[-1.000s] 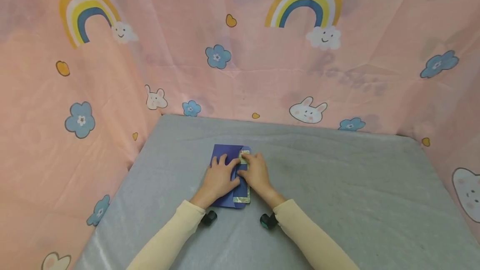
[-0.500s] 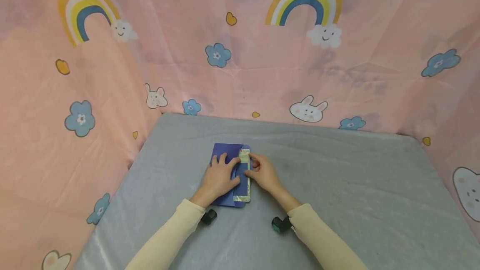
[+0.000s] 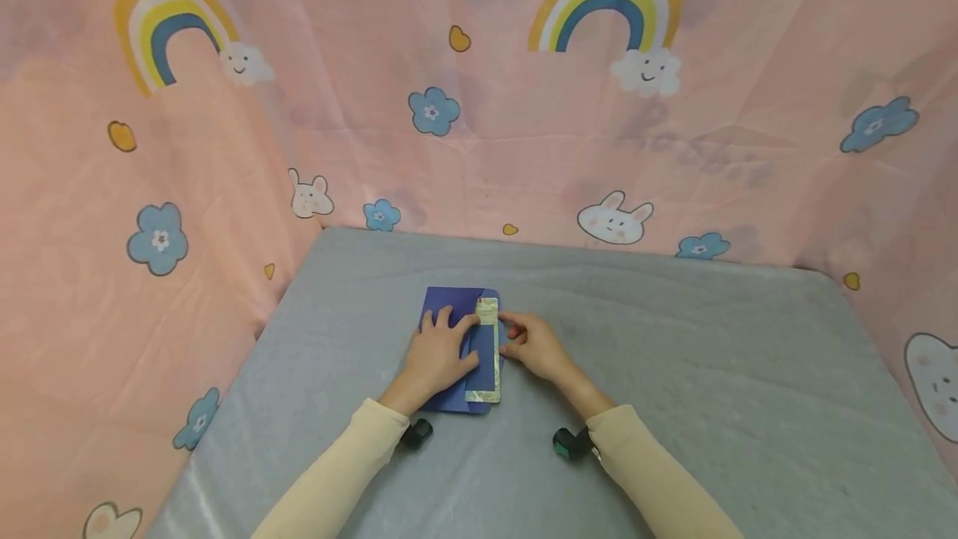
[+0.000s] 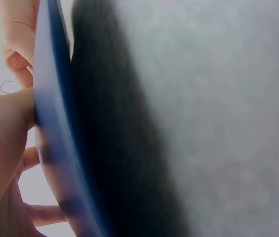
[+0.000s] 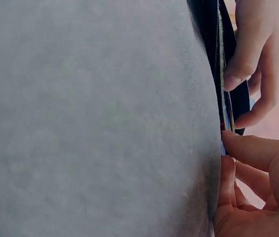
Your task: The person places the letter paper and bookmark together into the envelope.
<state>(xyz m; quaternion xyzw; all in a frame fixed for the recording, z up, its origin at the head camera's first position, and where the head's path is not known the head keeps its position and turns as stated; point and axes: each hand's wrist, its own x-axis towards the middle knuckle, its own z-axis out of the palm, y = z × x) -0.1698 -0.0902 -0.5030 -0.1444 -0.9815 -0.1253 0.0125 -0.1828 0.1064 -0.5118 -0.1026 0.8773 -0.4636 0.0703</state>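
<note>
A dark blue envelope point(image 3: 452, 299) lies on the grey cloth, its flap on the right side. Partly tucked at the flap end is a narrow card point(image 3: 485, 360) with patterned yellow-green ends and a dark blue middle. My left hand point(image 3: 437, 352) spreads its fingers over the envelope, pressing on it, with thumb and index near the card's left edge. My right hand point(image 3: 535, 345) has curled fingers at the right edge, where thumb and index appear to pinch the lighter blue flap point(image 3: 504, 335). In the left wrist view, the envelope's edge point(image 4: 62, 113) rises close to the lens.
Grey cloth point(image 3: 674, 373) covers the table. A pink curtain point(image 3: 494, 173) with rainbows, flowers and rabbits stands behind and at both sides. Small black wrist cameras point(image 3: 572, 444) hang below both cream sleeves point(image 3: 651, 464).
My right hand has slid rightward off the card to the flap edge, uncovering more of the card. The left hand, envelope and card have stayed in place.
</note>
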